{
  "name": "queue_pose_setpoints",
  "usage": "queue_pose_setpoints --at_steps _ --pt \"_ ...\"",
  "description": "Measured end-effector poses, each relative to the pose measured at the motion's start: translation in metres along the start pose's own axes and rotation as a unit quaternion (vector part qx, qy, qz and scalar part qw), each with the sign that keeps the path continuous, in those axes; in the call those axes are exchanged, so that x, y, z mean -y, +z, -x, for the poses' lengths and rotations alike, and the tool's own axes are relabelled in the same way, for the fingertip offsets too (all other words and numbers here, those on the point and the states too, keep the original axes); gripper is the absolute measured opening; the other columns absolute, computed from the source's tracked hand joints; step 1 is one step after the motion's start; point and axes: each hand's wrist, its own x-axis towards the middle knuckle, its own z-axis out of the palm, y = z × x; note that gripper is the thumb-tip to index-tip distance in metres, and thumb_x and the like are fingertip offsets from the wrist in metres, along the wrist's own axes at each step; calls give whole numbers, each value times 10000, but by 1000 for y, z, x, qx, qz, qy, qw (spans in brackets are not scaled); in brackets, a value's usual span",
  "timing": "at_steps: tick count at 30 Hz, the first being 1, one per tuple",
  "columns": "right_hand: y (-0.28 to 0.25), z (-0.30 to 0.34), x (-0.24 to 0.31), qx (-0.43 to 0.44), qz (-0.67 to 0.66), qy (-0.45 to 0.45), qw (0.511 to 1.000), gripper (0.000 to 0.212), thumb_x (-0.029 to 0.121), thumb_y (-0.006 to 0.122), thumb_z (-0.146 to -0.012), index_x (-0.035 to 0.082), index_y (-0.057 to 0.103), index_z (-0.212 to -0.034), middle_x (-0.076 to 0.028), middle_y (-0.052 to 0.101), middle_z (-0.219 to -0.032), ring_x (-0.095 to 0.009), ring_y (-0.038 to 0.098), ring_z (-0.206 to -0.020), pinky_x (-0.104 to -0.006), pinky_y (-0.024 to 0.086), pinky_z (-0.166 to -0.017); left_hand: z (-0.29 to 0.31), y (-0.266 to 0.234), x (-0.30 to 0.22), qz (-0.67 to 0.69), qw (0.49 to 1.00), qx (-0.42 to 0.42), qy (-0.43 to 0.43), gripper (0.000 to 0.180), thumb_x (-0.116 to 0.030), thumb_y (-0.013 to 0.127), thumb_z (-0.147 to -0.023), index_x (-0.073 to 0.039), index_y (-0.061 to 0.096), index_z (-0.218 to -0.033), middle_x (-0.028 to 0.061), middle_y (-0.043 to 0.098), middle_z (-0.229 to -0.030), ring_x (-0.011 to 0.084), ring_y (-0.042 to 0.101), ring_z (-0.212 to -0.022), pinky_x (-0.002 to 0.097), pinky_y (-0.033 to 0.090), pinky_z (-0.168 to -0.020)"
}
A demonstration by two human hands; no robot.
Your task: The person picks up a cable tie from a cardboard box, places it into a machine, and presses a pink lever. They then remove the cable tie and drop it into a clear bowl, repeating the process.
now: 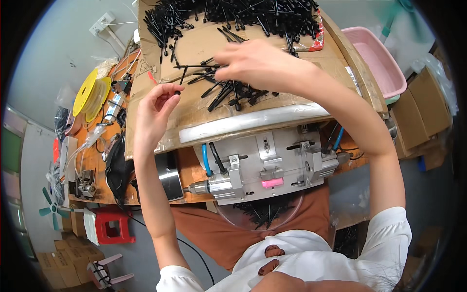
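Observation:
My left hand (158,109) pinches a thin black plastic rod (183,77) with a thicker end, between thumb and fingers. The rod stands nearly upright above the cardboard sheet (189,102). To its right, my right hand (258,63) reaches in over a loose group of similar black rods (226,92). Its fingers are apart and slightly smeared; one rod lies close to the fingertips, and I cannot make out any grip on it. A large heap of black rods (238,14) covers the far part of the cardboard.
In front of the cardboard sits a metal fixture (253,151) with blue and black hoses and a pink block (272,183). Below it, a clear round tray (296,207) with black rods rests at my lap. A yellow spool (85,92) stands left; a pink basin (374,56) lies right.

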Motion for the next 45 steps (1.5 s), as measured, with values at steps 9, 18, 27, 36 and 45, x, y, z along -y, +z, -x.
queue_pose_setpoints --at_steps 9,18,27,36,45 --pt "26 -13 -40 29 -42 76 996 88 94 680 -774 59 672 -855 -51 592 -787 -261 631 -774 -368 498 -676 -53 -29 -4 326 945 37 -3 234 -135 539 -965 -21 579 -1165 24 619 -990 95 557 -909 224 450 -864" --pt "-24 48 -32 -49 -238 406 881 184 164 657 -849 -11 671 -905 -22 625 -636 -57 560 -552 -212 434 -534 -33 0 -39 -38 992 80 86 140 -36 604 -889 -18 650 -1020 -27 610 -860 48 512 -778 205 442 -748" --pt "-91 53 42 -316 -434 652 535 177 109 609 -884 -49 661 -945 -128 680 -782 -189 661 -707 -309 512 -560 119 77 -41 -171 976 -79 113 638 141 621 -736 -21 486 -1338 65 516 -884 165 513 -804 271 450 -739" --pt "-63 156 80 -314 -497 438 680 325 185 502 -985 -55 529 -1203 -219 655 -1052 -273 672 -945 -245 554 -611 210 169 -45 -295 947 78 103 665 26 574 -729 70 397 -1369 113 519 -993 245 489 -854 326 432 -760" --pt "-76 149 113 -386 -468 400 687 206 70 568 -932 -36 567 -1109 -205 675 -973 -215 680 -822 -218 522 -524 208 184 -48 -308 944 101 61 670 41 622 -757 60 382 -1382 117 498 -975 275 473 -893 372 419 -816"
